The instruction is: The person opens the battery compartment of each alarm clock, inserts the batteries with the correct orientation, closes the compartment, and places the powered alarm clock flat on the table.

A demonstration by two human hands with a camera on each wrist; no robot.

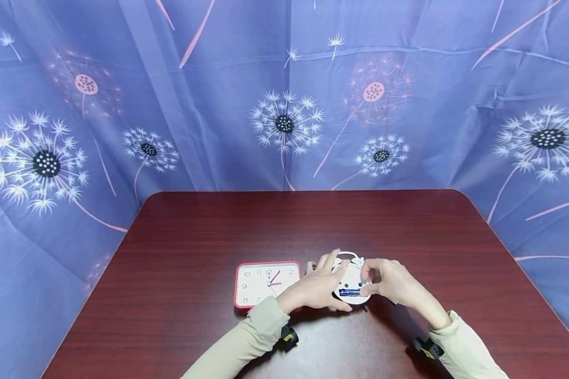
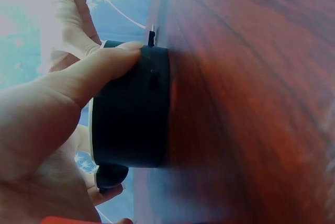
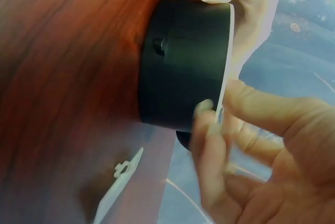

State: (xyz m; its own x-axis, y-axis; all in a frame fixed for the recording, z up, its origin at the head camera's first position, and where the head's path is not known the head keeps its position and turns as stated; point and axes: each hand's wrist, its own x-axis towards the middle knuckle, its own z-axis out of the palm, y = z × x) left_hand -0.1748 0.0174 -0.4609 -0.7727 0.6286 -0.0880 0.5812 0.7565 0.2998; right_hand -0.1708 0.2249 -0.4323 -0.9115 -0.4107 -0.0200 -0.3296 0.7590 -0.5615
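A twin-bell alarm clock (image 1: 352, 276) lies face down, its white back up and its black casing (image 3: 186, 64) on the table. In the open compartment on its back is a blue battery (image 1: 348, 292). My left hand (image 1: 316, 287) holds the clock from the left, thumb (image 2: 112, 64) along the casing and fingers spread over the back. From the right, my right hand (image 1: 392, 281) grips the clock's edge, thumb on the back at the battery's right end and fingers (image 3: 209, 156) bent against the casing. The battery is hidden in both wrist views.
Left of the alarm clock is a red-framed rectangular clock (image 1: 261, 284), partly under my left forearm. A white battery cover (image 3: 120, 185) with a small clip lies on the table near my right hand. The dark red wooden table (image 1: 194, 226) ends at a blue dandelion curtain (image 1: 237, 105).
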